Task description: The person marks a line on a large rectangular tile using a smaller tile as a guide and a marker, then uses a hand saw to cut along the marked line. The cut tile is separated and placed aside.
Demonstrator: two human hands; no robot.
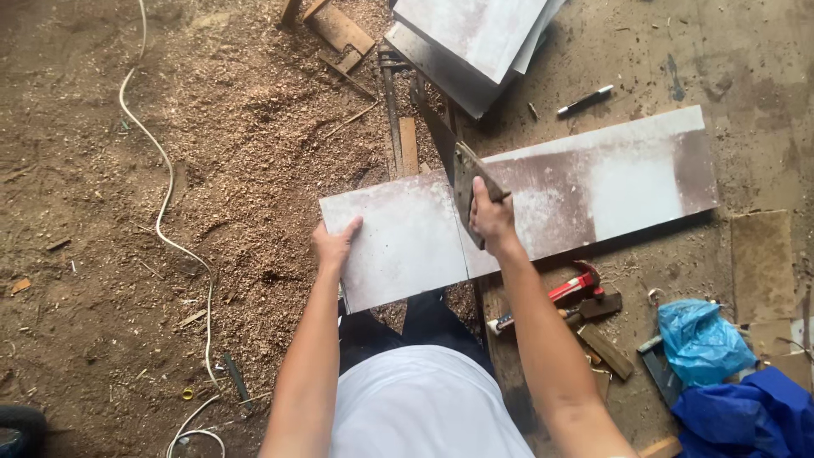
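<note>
Sawing across the long grey board (593, 182) — which runs left to right on the sawdust-strewn floor (237, 127) — we clench the handsaw (465, 182) in our right hand (492, 219), its blade pointing far, while our left hand (335, 246) presses flat on the board's left end.

A hammer (575, 288) lies right of the board (593, 187), a cable (165, 229) well left.

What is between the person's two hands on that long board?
In the head view, only bare board with the saw's cut line lies between the left hand and the right hand.
</note>
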